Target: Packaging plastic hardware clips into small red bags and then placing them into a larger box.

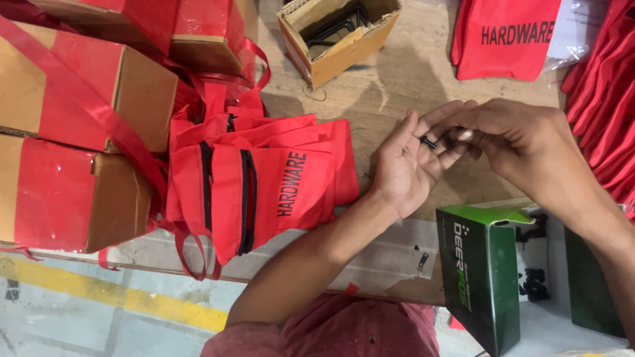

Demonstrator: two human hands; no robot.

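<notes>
Left hand [410, 165]: small black screws [430, 142]

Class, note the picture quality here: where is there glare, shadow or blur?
Head view: glare on the shiny red wrap of the boxes; soft shadow on the table behind the hands; small black parts in the left hand slightly blurred; right hand fairly sharp.

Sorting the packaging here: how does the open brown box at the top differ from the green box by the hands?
The brown cardboard box is plain and stands open-topped; the green box is glossy, printed, and lies on its side with its flap open. Both hold dark parts.
</notes>
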